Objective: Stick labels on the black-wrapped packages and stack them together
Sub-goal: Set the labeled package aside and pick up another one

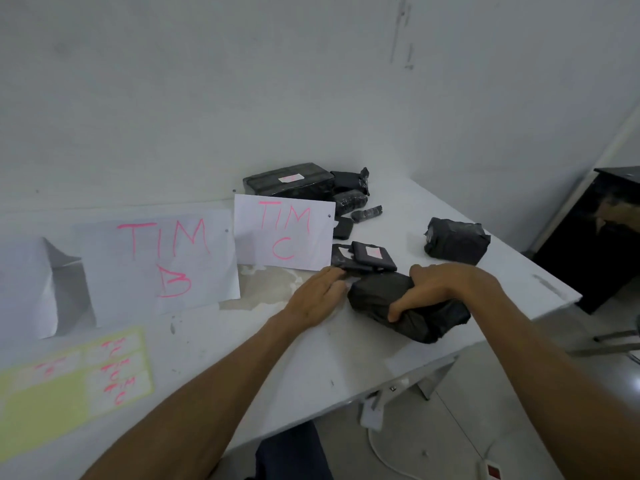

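Two hands worked near the right edge of the white tabletop (346, 344) in the head view. The right hand (440, 289) gripped a soft black-wrapped package (377, 299), fingers curled over its top and thumb hooked round its near side. The left hand (318, 296) lay flat beside that package's left end, fingers straight — their tips touched the package and the edge of a small stack of flat labelled packages (367, 258) just behind it. Another bulky black package (455, 240) sat apart toward the right edge. At the far edge, against the wall, lay a long black package with a label (289, 180), with several smaller black bundles (351, 199) beside it. Paper signs marked TIM C (284, 233) and TIM B (166, 258) were fixed along the wall side, and a yellow label sheet (69, 386) lay toward the near left corner.
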